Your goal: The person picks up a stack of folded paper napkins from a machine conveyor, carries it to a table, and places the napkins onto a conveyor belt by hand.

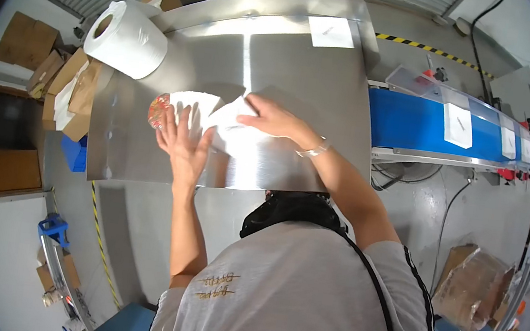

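Note:
My left hand (182, 144) lies with its fingers spread on a white sheet (197, 103), which rests on the steel table (214, 45). Beside those fingertips, at the sheet's left end, is a rounded red patterned piece (157, 111), partly covered by the hand. Thumb and fingers of my right hand (271, 118) are closed on a folded white flap (232, 113) at the right end. Whether the flap and the sheet are one piece, I cannot tell. A big white roll (127, 39) stands at the table's back left.
A white paper (331, 32) lies at the back right corner of the table. To the right runs a blue conveyor belt (408, 122) with clear guards and hanging labels (458, 126). Cardboard boxes (77, 90) crowd the left side.

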Demonstrator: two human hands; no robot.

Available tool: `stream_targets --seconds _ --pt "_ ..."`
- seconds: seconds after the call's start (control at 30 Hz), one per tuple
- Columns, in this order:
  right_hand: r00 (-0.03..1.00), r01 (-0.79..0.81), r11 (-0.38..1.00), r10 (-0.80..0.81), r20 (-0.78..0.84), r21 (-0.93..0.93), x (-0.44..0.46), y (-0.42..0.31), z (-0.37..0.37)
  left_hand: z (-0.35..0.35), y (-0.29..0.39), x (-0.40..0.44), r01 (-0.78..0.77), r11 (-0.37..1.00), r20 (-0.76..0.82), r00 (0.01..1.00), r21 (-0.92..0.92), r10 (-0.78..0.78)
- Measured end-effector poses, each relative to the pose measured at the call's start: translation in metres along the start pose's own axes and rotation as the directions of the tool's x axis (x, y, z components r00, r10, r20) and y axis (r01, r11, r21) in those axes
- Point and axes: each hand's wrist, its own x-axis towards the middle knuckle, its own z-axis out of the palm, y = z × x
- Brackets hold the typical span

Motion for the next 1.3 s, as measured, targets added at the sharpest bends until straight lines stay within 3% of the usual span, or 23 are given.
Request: stream_targets --seconds 0.03,0.07,0.1,0.17,0.2,0.23,0.3,0.33,0.37,0.43,0.5,0.53,0.6,0.63,0.67,0.73,0.8,0.93,1.0,1.03,1.1,1.23,1.3 --pt "0.976 -0.219 0.943 0.212 0.054 0.25 -0.011 -0.001 -0.009 0.0 -0.004 -0.001 0.014 1.0 0.001 1.0 0.012 -0.014" --pt "0.979 -0.165 0.953 0.189 -0.077 0.253 -0.029 -0.003 -0.027 -0.003 -0.004 -0.001 0.047 0.997 0.057 0.997 0.061 -0.05" --pt "0.958 -0.207 0.871 0.273 -0.088 0.446 -0.045 0.011 -0.044 -0.003 -0.005 -0.001 0.04 0.998 0.058 0.997 0.048 -0.043" --pt "0.863 -0.363 0.928 0.368 -0.345 0.082 -0.077 0.067 -0.09 -0.002 -0.009 -0.004 0.036 0.999 0.052 0.998 0.026 -0.038" --pt "0.792 -0.392 0.885 0.464 -0.397 0.253 -0.104 0.021 -0.108 -0.003 -0.006 -0.003 0.028 0.999 0.013 1.0 0.036 -0.028" --pt "0.851 -0.035 0.674 0.407 -0.331 0.738 -0.138 0.082 -0.139 0.0 -0.006 -0.003 0.018 1.0 0.005 1.0 0.023 -0.018" --pt "0.853 -0.192 0.963 0.258 -0.454 0.188 -0.175 0.146 -0.198 0.002 -0.013 -0.003 0.005 1.0 -0.019 1.0 0.016 -0.004" --pt "0.819 -0.393 0.894 0.236 -0.523 -0.213 -0.186 0.143 -0.221 0.004 -0.014 -0.004 -0.007 1.0 -0.057 0.998 0.0 0.007" --pt "0.78 -0.549 0.682 0.212 -0.588 -0.482 -0.197 0.139 -0.243 0.004 -0.015 -0.004 -0.007 1.0 -0.058 0.998 0.006 0.007" --pt "0.564 -0.814 0.297 0.203 -0.8 -0.499 -0.174 0.042 -0.23 0.006 -0.015 -0.004 -0.009 1.0 -0.063 0.998 0.012 0.01" --pt "0.485 -0.846 0.202 -0.091 -0.87 -0.493 -0.159 0.017 -0.212 0.007 -0.014 -0.005 0.008 1.0 -0.079 0.997 0.004 -0.007" --pt "0.579 -0.686 0.386 -0.225 -0.784 -0.617 -0.142 0.025 -0.204 0.008 -0.013 -0.005 0.006 1.0 -0.09 0.996 0.011 -0.005" --pt "0.79 -0.396 0.746 -0.02 -0.613 -0.535 -0.105 0.017 -0.161 0.007 -0.011 -0.005 0.004 1.0 -0.091 0.996 -0.001 -0.004" --pt "0.9 -0.236 0.757 -0.067 -0.432 -0.609 -0.082 0.012 -0.128 0.006 -0.01 -0.004 -0.008 1.0 -0.082 0.997 0.011 0.009" --pt "0.934 -0.027 0.934 -0.104 -0.342 -0.357 -0.06 -0.015 -0.093 0.005 -0.01 -0.003 -0.02 1.0 -0.075 0.997 0.023 0.022" --pt "0.997 -0.072 0.959 0.059 -0.055 -0.276 -0.022 -0.05 -0.045 0.003 -0.012 -0.003 -0.048 0.998 -0.058 0.997 0.038 0.05" --pt "0.993 0.105 0.992 -0.101 0.054 -0.069 0.01 -0.05 -0.006 0.003 -0.015 -0.003 -0.081 0.996 -0.041 0.996 0.043 0.082" --pt "0.87 0.458 0.771 -0.491 0.045 -0.442 0.043 -0.026 0.025 -0.012 -0.011 0.004 -0.089 0.996 -0.054 0.995 -0.01 0.088" --pt "0.991 0.037 0.972 -0.006 0.134 -0.23 0.034 -0.046 0.006 -0.016 -0.023 0.008 -0.011 1.0 -0.017 1.0 -0.01 0.011" --pt "0.948 -0.221 0.965 0.246 0.201 -0.139 0.022 -0.057 -0.006 -0.017 -0.028 0.009 0.03 0.999 0.015 0.999 0.018 -0.03" --pt "0.959 -0.278 0.96 0.275 0.07 0.041 -0.002 -0.049 -0.019 -0.01 -0.036 0.01 0.23 0.971 0.092 0.97 -0.063 -0.223" --pt "0.946 -0.299 0.929 0.318 -0.058 0.219 -0.053 -0.007 -0.055 0.002 -0.016 0.011 0.154 0.979 0.001 0.988 -0.134 -0.155" --pt "0.927 -0.305 0.941 0.329 -0.182 0.148 -0.084 0.003 -0.084 0.009 0.008 0.006 0.107 0.987 -0.01 0.994 -0.122 -0.109"
